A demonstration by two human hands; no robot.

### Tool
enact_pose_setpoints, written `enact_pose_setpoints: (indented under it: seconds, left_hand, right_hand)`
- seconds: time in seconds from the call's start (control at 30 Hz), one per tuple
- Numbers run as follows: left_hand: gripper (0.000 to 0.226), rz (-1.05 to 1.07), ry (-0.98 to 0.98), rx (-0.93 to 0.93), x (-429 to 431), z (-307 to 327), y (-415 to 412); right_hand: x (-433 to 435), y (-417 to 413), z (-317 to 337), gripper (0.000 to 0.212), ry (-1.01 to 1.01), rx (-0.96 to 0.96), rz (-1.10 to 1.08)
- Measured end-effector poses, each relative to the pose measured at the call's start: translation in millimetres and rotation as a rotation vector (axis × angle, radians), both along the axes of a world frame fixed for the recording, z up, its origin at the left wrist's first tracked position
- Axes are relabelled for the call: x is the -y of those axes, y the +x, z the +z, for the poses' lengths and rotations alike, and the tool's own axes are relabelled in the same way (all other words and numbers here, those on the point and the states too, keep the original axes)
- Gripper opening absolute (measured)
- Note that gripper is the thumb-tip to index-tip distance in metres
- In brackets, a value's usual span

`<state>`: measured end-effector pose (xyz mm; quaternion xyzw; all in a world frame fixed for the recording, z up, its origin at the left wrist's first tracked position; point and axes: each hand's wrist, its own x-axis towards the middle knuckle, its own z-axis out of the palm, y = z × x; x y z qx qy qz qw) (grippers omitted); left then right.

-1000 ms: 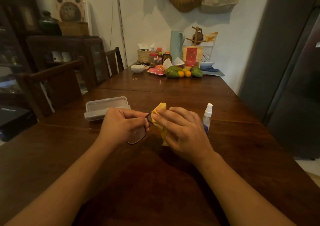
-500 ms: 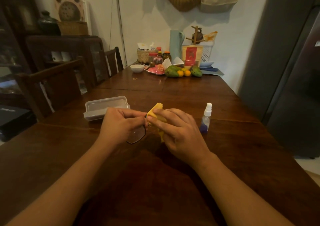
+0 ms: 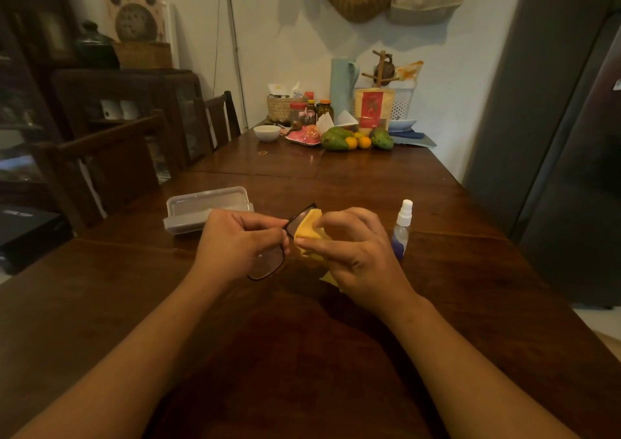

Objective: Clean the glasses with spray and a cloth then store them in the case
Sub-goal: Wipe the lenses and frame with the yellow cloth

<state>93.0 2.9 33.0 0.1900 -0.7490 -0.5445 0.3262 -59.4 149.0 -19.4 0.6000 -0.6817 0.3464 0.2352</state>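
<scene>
Left hand [image 3: 235,240] pinches one glasses [image 3: 268,265], right hand [image 3: 356,253] grips one cloth [image 3: 307,227]; one spray bottle [image 3: 401,230], one case [image 3: 201,210] on wooden table [image 3: 369,183].

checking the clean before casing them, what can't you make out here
Head view:
- glasses temples: hidden by left hand.
- Upper lens: partly covered by yellow cloth in right hand.
- spray bottle label: too small, dim.
- case interior: blurred by its cloudy plastic.
</scene>
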Motion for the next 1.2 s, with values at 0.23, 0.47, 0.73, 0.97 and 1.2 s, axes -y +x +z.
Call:
enact_pose_setpoints:
  seconds: [0.23, 0.47, 0.73, 0.97, 1.2]
  left_hand:
    - [0.014, 0.018, -0.028, 0.0, 0, 0, -1]
    - [0.013, 0.011, -0.024, -0.015, 3, 0, 0]
    - [0.017, 0.008, -0.054, -0.03, 1, -1, 0]
    - [0.02, -0.017, -0.023, -0.07, 0, 0, -1]
    - [0.011, -0.02, -0.064, -0.059, 4, -3, -2]
  right_hand:
    - [5, 4, 0, 0.046, 0.0, -0.012, 0.02]
    - [-3, 1, 0, 0.044, -0.047, 0.144, -0.024]
    - [12, 27, 12, 0.027, -0.241, 1.503, 0.248]
    - [13, 34, 20, 0.041, -0.2, 1.807, 0.43]
    - [9, 33, 21, 0.034, -0.015, 1.579, 0.263]
